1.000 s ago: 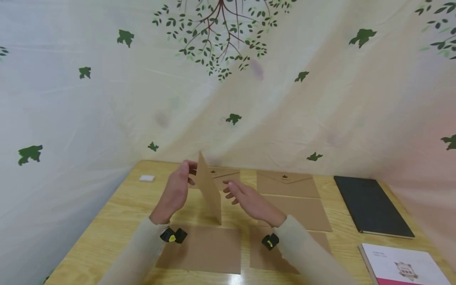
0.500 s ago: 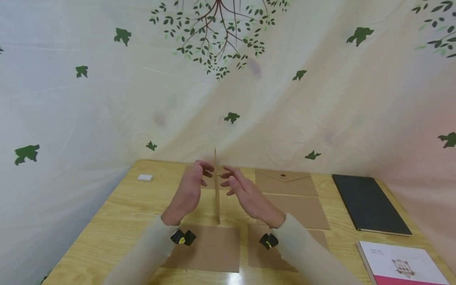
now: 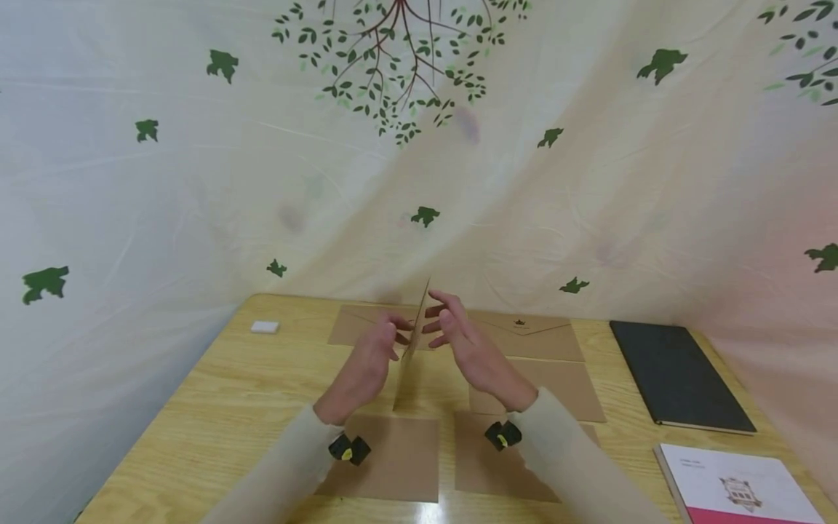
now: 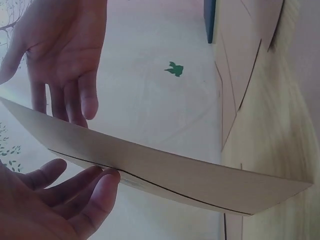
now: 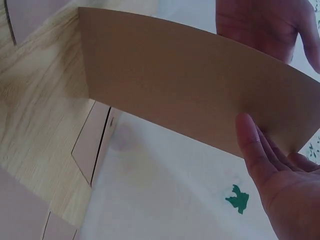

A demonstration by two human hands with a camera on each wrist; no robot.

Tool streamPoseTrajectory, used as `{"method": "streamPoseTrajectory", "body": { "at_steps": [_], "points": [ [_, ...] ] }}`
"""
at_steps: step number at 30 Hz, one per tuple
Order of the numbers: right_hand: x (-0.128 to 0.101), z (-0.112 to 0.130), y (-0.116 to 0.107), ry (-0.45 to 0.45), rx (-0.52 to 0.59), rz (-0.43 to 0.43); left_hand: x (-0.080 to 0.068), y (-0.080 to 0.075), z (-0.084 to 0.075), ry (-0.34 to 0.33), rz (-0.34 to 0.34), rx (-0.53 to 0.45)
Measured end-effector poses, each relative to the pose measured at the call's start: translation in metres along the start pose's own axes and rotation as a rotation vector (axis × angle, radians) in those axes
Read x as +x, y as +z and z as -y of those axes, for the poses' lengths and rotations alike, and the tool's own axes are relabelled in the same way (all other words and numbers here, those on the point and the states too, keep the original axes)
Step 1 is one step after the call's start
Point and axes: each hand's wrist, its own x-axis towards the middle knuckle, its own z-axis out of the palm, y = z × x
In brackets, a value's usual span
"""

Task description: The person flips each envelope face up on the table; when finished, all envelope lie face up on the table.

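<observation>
A brown kraft envelope [image 3: 411,354] stands on its long edge on the wooden table [image 3: 216,393], leaning slightly to the right. My left hand [image 3: 373,360] is on its left side, fingers nearly straight and touching the paper [image 4: 165,172]. My right hand [image 3: 468,349] is on its right side, also with straight fingers, thumb resting on the envelope's face [image 5: 200,95]. Neither hand curls round it. In the left wrist view my left hand's fingers [image 4: 75,192] touch the near face and my right hand [image 4: 65,55] shows beyond the envelope.
Several more brown envelopes lie flat: one at the back right [image 3: 527,336], one in front left [image 3: 393,457], one in front right [image 3: 478,460]. A black notebook [image 3: 677,375] and a white-and-pink book [image 3: 740,489] lie to the right. A small white eraser [image 3: 264,327] lies far left. A leaf-print curtain [image 3: 196,182] hangs behind.
The envelope swung from leaning left, through upright, to leaning right. Both hands shifted right with it, and the left hand came closer to the paper.
</observation>
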Motion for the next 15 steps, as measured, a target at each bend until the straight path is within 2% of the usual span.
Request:
{"method": "streamPoseTrajectory", "body": {
  "at_steps": [9,15],
  "points": [
    [-0.007,-0.006,-0.019,0.023,-0.031,-0.068,-0.004,0.011,0.007,-0.072,0.090,-0.030],
    [-0.015,-0.009,-0.028,0.012,-0.067,-0.105,-0.006,0.014,0.011,-0.095,0.153,-0.009]
  ]
}}
